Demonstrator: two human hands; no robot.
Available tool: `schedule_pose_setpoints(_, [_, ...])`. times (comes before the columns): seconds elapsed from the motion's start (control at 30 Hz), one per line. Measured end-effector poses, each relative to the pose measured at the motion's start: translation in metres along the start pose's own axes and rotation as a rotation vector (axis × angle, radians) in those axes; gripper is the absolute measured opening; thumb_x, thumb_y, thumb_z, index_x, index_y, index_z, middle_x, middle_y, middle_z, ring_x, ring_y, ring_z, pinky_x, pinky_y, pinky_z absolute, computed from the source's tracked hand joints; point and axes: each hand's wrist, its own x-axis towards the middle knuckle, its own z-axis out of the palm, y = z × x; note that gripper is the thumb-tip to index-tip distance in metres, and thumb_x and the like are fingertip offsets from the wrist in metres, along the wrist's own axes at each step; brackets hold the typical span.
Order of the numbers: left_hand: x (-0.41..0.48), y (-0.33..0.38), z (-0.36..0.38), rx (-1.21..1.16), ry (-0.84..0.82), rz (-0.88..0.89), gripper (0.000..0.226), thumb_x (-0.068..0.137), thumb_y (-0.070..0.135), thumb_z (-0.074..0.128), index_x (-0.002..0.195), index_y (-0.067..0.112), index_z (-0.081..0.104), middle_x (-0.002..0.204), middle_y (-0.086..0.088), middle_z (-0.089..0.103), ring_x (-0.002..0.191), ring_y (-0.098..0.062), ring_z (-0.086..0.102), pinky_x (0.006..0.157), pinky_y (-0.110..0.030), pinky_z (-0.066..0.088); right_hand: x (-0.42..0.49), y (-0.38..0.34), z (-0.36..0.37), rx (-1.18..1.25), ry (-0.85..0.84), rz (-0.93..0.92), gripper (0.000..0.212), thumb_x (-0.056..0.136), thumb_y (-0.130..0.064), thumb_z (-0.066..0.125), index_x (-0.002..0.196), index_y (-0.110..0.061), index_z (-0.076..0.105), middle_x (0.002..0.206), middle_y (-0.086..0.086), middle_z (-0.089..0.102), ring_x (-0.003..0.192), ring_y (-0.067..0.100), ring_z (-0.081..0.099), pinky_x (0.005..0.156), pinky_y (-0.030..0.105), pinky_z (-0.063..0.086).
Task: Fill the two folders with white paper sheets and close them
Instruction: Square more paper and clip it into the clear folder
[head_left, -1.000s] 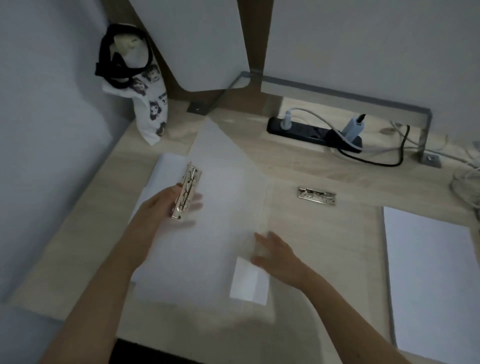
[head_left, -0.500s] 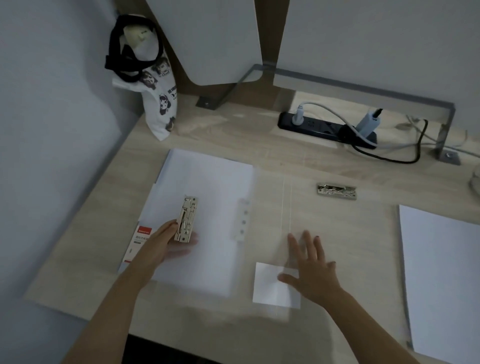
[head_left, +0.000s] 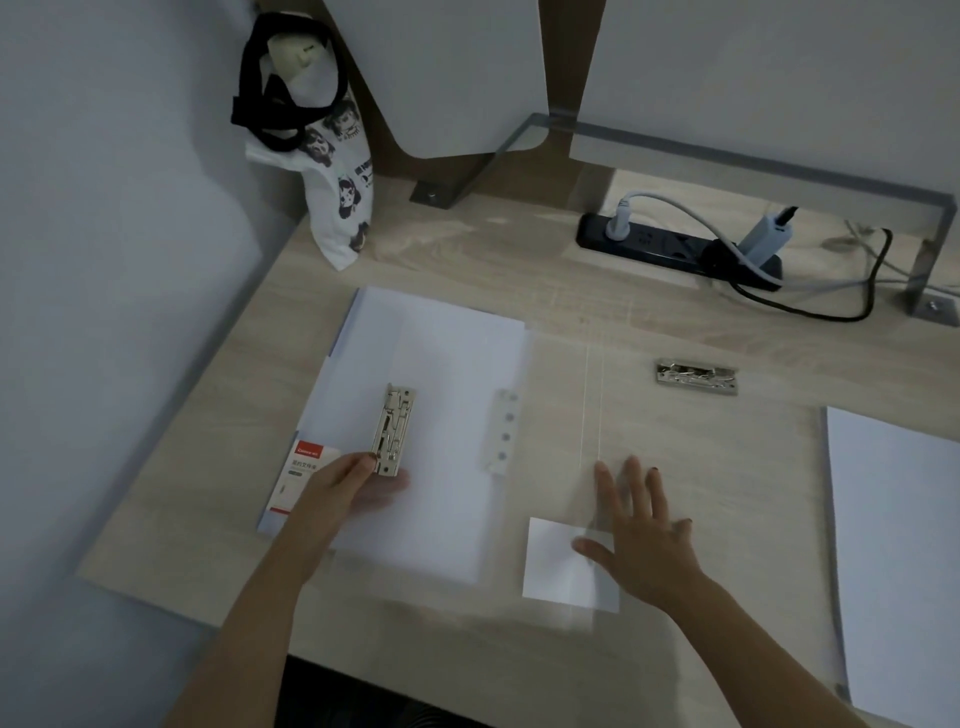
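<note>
L hand (head_left: 340, 491) pinches clip (head_left: 393, 428) by its near end, atop sheets (head_left: 457, 374) in open folder (head_left: 727, 467). R hand (head_left: 641, 532) lies flat on folder's clear cover, fingers spread, nothing held.

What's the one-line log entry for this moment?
left hand grips metal clip | right hand flat on clear cover | second clip lies apart
</note>
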Motion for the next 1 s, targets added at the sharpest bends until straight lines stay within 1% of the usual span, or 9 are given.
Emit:
schedule_pose_setpoints(0.2, [0.0,-0.007,0.005,-0.012,0.087,0.035,0.017,0.094,0.008,0.047,0.095,0.008,0.064,0.073,0.008,0.076,0.073,-0.003,0.071,0.063,-0.009,0.052,-0.003,-0.002,-0.004,-0.018,0.001,0.0,0.089,0.086,-0.065,0.026,0.127,-0.014,-0.034,0.132,0.008,-0.041,0.142,0.036,-0.017,0.105,0.058,0.028])
schedule_pose_setpoints(0.33, [0.0,-0.01,0.007,0.018,0.076,0.063,0.015,0.094,0.011,0.048,0.095,0.011,0.063,0.074,0.013,0.075,0.074,0.001,0.07,0.064,-0.006,0.05,-0.005,-0.003,-0.006,-0.026,0.004,-0.002,0.089,0.083,-0.069,0.02,0.126,-0.015,-0.035,0.143,0.01,-0.038,0.141,0.037,-0.017,0.106,0.058,0.028])
schedule_pose_setpoints(0.4, [0.001,-0.012,0.004,0.012,0.071,0.056,0.016,0.094,0.013,0.049,0.098,0.01,0.064,0.077,0.012,0.075,0.078,0.0,0.07,0.065,-0.008,0.051,-0.006,-0.004,-0.008,-0.047,0.011,-0.009,0.094,0.064,-0.082,-0.008,0.127,-0.017,-0.035,0.144,0.011,-0.036,0.142,0.037,-0.016,0.104,0.058,0.03])
schedule_pose_setpoints(0.47, [0.001,-0.013,0.0,-0.019,0.052,0.033,0.02,0.094,0.018,0.049,0.102,0.009,0.065,0.084,0.006,0.076,0.087,-0.005,0.07,0.07,-0.012,0.053,-0.003,-0.002,-0.005,-0.056,0.027,-0.004,0.112,0.032,-0.079,-0.038,0.128,-0.02,-0.035,0.142,0.01,-0.036,0.142,0.038,-0.014,0.102,0.057,0.033])
schedule_pose_setpoints(0.5, [0.001,-0.012,0.0,-0.049,0.032,0.011,0.023,0.094,0.021,0.048,0.105,0.01,0.065,0.088,0.003,0.076,0.089,-0.009,0.07,0.073,-0.016,0.053,-0.001,-0.001,-0.003,-0.061,0.032,0.003,0.117,0.025,-0.076,-0.044,0.127,-0.02,-0.036,0.14,0.01,-0.038,0.142,0.037,-0.014,0.102,0.056,0.033])
schedule_pose_setpoints(0.67, [0.017,0.015,0.004,-0.156,-0.054,-0.106,0.031,0.097,0.033,0.034,0.107,0.016,0.059,0.076,0.003,0.076,0.071,-0.008,0.072,0.058,-0.018,0.056,-0.001,-0.001,-0.003,-0.036,-0.006,0.011,0.118,0.022,-0.075,-0.045,0.127,-0.021,-0.037,0.139,0.01,-0.039,0.142,0.037,-0.015,0.104,0.056,0.032])
schedule_pose_setpoints(0.73, [0.023,0.028,0.011,-0.083,-0.047,-0.088,0.035,0.096,0.039,0.034,0.105,0.016,0.059,0.07,0.004,0.075,0.064,-0.008,0.071,0.056,-0.024,0.055,-0.001,-0.001,-0.002,-0.032,-0.009,0.006,0.117,0.023,-0.074,-0.046,0.126,-0.02,-0.038,0.136,0.009,-0.04,0.142,0.037,-0.015,0.104,0.056,0.032])
schedule_pose_setpoints(0.87, [0.031,0.054,0.031,0.151,0.029,0.065,0.038,0.092,0.05,0.038,0.094,0.018,0.059,0.08,-0.003,0.069,0.062,-0.016,0.06,0.053,-0.024,0.046,0.0,-0.001,0.001,-0.023,0.01,0.003,0.117,0.023,-0.073,-0.047,0.126,-0.019,-0.038,0.135,0.009,-0.041,0.142,0.037,-0.016,0.105,0.056,0.03])
schedule_pose_setpoints(1.0, [0.04,0.06,0.028,0.1,0.035,-0.039,0.048,0.09,0.06,0.034,0.115,0.024,0.055,0.107,-0.001,0.062,0.097,-0.021,0.059,0.087,-0.038,0.046,0.004,-0.002,0.006,0.031,0.082,0.012,0.117,0.035,-0.076,-0.043,0.136,-0.017,-0.027,0.142,0.012,-0.028,0.142,0.041,-0.002,0.097,0.061,0.036])
